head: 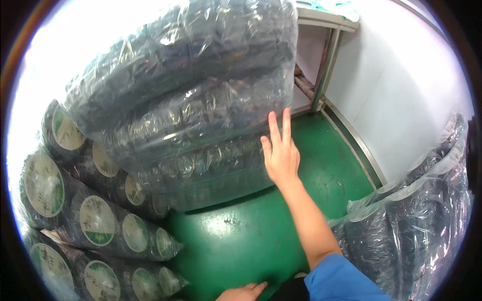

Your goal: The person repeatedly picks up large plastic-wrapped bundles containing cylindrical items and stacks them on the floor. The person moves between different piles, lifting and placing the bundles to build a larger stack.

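A tall plastic-wrapped bundle of dark rolls or stacks (196, 109) stands before me. My right hand (282, 154) is stretched out with its fingers spread at the bundle's lower right edge; whether the fingertips touch the film I cannot tell. It grips nothing. At the bottom edge of the picture my left hand (244, 292) is partly cut off, low over the green floor, with no object visible in it. Left of the bundle, dark film-wrapped rolls with round green and white end labels (97, 221) lie piled in rows; the labels bear writing.
More wrapped dark goods in clear film (399, 233) stand at the right. Behind, a metal frame (331, 64) meets a pale wall panel (380, 82) with a metal floor track (357, 146). Green floor (226, 240) shows between the stacks.
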Tool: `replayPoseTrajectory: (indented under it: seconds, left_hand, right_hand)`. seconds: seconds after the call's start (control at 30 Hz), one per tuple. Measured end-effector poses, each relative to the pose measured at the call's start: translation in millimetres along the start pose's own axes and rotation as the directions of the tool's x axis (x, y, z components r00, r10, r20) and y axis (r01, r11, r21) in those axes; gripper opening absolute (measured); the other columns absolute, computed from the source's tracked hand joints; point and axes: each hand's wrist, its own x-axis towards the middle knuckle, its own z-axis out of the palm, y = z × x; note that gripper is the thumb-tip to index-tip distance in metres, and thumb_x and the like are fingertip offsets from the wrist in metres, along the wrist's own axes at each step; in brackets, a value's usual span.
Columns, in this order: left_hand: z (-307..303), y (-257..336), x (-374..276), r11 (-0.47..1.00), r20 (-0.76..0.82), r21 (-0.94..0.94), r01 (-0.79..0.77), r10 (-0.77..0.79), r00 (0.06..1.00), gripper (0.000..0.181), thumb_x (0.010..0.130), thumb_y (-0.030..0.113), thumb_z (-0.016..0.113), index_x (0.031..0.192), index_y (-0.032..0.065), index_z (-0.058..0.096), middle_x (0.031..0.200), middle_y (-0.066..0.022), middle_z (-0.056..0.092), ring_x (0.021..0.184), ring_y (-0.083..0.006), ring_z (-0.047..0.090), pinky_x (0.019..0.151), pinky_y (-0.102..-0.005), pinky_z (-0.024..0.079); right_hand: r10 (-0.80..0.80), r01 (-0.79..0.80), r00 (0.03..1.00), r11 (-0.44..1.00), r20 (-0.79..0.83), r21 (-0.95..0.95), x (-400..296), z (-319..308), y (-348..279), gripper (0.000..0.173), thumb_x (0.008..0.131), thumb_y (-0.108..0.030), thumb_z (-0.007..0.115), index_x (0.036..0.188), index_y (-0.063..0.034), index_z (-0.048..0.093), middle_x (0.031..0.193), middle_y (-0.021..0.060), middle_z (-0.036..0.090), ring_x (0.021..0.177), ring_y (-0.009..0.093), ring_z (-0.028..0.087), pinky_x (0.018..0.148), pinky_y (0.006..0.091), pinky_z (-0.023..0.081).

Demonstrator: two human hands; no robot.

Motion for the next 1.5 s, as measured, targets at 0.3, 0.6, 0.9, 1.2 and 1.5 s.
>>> replayPoseTrajectory:
  seconds: [0.3, 0.6, 0.9, 1.2, 1.5]
  left_hand:
    - [-8, 15, -10, 0.994, -0.103, 0.099, -0.053, 0.063, 0.993, 0.078, 0.086, 0.049, 0.071, 0.138, -0.0052, 0.05, 0.125, -0.0285, 0.059, 0.099, -0.0441, 0.063, 0.084, -0.048, 0.053]
    - [-7, 1, -16, 0.985, -0.215, 0.098, -0.139, 0.158, 0.964, 0.076, 0.082, 0.041, 0.077, 0.136, -0.005, 0.052, 0.123, -0.0269, 0.059, 0.094, -0.043, 0.064, 0.079, -0.0474, 0.054]
    - [-7, -3, -32, 0.985, -0.217, 0.153, -0.08, 0.112, 0.97, 0.077, 0.083, 0.044, 0.074, 0.138, -0.0054, 0.051, 0.115, -0.0249, 0.061, 0.093, -0.0399, 0.064, 0.077, -0.045, 0.054]
    - [9, -11, -46, 0.97, -0.283, 0.237, -0.055, 0.123, 0.951, 0.075, 0.085, 0.046, 0.071, 0.138, -0.0042, 0.052, 0.108, -0.0186, 0.064, 0.093, -0.0319, 0.066, 0.076, -0.039, 0.055]
    - [28, -19, -51, 0.986, -0.323, 0.152, -0.062, 0.109, 0.94, 0.06, 0.088, 0.037, 0.069, 0.129, -0.0046, 0.056, 0.105, -0.0204, 0.064, 0.09, -0.0346, 0.067, 0.075, -0.0417, 0.056]
  right_hand:
    - [-0.014, 0.014, 1.0, 0.996, -0.008, 0.09, -6, 12, -47, 0.066, 0.098, -0.029, 0.061, 0.157, -0.0166, 0.035, 0.163, 0.0248, 0.022, 0.107, 0.04, 0.066, 0.077, 0.0403, 0.059]
    - [-0.062, 0.074, 0.993, 0.991, 0.099, -0.115, -6, 46, -77, 0.063, 0.099, -0.035, 0.059, 0.156, -0.0177, 0.038, 0.165, 0.0234, 0.019, 0.078, 0.03, 0.063, 0.067, 0.0372, 0.057]
    - [-0.28, 0.277, 0.96, 0.954, 0.013, 0.119, -20, 54, -138, 0.064, 0.095, -0.031, 0.064, 0.154, -0.0179, 0.043, 0.163, 0.0242, 0.025, 0.077, 0.029, 0.061, 0.068, 0.0386, 0.056]
    - [-0.144, 0.155, 0.975, 0.986, 0.169, -0.057, -20, 71, -169, 0.063, 0.099, -0.036, 0.057, 0.155, -0.014, 0.039, 0.163, 0.0242, 0.024, 0.077, 0.032, 0.064, 0.068, 0.0388, 0.057]
    - [-0.315, 0.328, 0.93, 0.944, 0.189, -0.037, -15, 95, -229, 0.07, 0.095, -0.037, 0.064, 0.155, -0.0137, 0.039, 0.163, 0.0269, 0.021, 0.071, 0.029, 0.062, 0.061, 0.0362, 0.056]
